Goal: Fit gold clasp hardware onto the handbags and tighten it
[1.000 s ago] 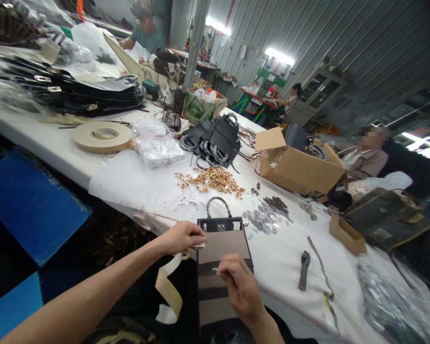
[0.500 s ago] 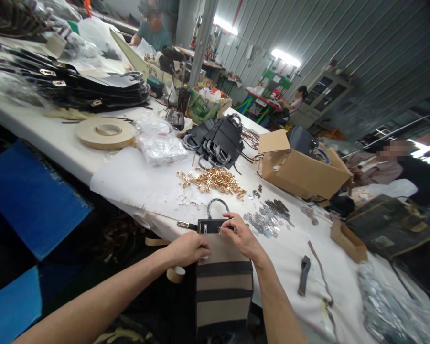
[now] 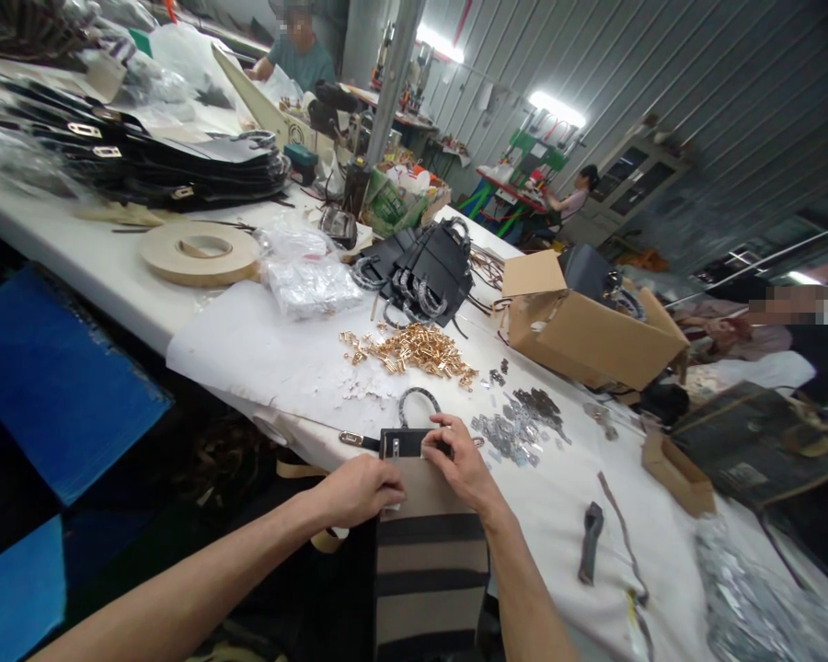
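A handbag panel (image 3: 426,487), with beige and black bands, hangs over the near table edge in front of me. Its black top section bears a small metal fitting (image 3: 396,448), and a looped handle (image 3: 419,393) rises behind it. My left hand (image 3: 367,487) is closed at the panel's left side; a small white piece shows at its fingertips. On the upper right of the panel, my right hand (image 3: 459,460) has thumb and forefinger pinched together at the black section. What they pinch is hidden. A strap with a metal end (image 3: 354,439) sticks out left of the panel.
Beyond the panel lie a heap of gold fittings (image 3: 424,351) and a pile of silver plates (image 3: 514,428). Black bag pieces (image 3: 424,267), a tape roll (image 3: 200,252) and a cardboard box (image 3: 586,336) stand farther back. A dark tool (image 3: 592,542) lies right. Other people work beyond.
The view has shifted slightly. Both hands stay at almost the same places on the panel, the left one still closed at its side and the right one still pinching at the top.
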`<state>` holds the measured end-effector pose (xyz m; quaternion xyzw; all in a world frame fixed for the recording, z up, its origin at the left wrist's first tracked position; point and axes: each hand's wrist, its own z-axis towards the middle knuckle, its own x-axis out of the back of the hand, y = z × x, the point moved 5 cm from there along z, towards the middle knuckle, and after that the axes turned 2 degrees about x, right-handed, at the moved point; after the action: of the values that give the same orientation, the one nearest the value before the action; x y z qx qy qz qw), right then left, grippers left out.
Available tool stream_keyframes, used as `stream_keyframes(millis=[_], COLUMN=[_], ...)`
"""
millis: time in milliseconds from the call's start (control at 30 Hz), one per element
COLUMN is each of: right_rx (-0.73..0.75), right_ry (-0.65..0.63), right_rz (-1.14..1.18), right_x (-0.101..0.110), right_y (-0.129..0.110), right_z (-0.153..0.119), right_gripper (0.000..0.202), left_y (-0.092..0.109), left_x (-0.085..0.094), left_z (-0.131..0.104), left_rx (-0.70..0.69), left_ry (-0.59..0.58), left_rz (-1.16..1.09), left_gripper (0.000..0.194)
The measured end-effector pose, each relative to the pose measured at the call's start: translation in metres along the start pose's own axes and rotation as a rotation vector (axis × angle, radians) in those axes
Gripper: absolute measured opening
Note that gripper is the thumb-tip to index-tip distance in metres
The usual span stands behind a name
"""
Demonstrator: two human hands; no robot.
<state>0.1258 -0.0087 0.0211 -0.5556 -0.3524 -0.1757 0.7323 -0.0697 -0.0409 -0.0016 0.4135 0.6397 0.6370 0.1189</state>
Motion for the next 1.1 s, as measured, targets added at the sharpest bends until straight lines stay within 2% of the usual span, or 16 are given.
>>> stream_keyframes(millis=[167,300,400,633,700,767,867,1000,1033,1100], right_rx=[-0.042,-0.055,-0.04,0.054,0.058,0.043,-0.01,-0.072,-0.064,-0.011], right_ry=[0.058,0.123,0.189,0.405,0.432,0.438,0.468,0.558,0.521,0.355], right_rz=[0.062,0.097,0.079,-0.084,-0.12,-0.12,-0.04,0.073,0.091,0.11], right_x=[-0.001,-0.005,-0.009,-0.017,-0.02,-0.021,-0.016,0.002,0.002,-0.003], right_y=[0.011,0.014,0.012,0.006,0.009,0.012,0.014,-0.008,-0.019,-0.043], right_z=[0.003,0.006,0.005,-0.004,-0.005,-0.005,-0.007,-0.023,-0.028,-0.035], right_gripper=[0.034,0.018,0.015,0.019,0.021,0.023,0.024,0.021,0.02,0.019], left_y=[-0.004,-0.007,-0.009,-0.018,-0.019,-0.02,-0.02,-0.013,-0.01,-0.003], left_x=[-0.002,-0.003,-0.003,-0.001,-0.001,-0.003,-0.004,0.002,0.004,0.008], left_z=[0.0,-0.003,-0.004,-0.001,0.0,0.001,0.0,-0.005,-0.006,-0.009], left_rx=[-0.052,-0.103,-0.102,0.024,0.049,0.063,0.073,0.047,0.036,-0.001], left_ry=[0.006,0.001,0.012,0.05,0.058,0.055,0.041,0.055,0.057,0.054], left_rz=[0.031,-0.009,-0.056,-0.231,-0.296,-0.379,-0.476,-0.378,-0.339,-0.268], left_gripper=[0.019,0.022,0.024,0.037,0.046,0.065,0.086,0.085,0.086,0.086])
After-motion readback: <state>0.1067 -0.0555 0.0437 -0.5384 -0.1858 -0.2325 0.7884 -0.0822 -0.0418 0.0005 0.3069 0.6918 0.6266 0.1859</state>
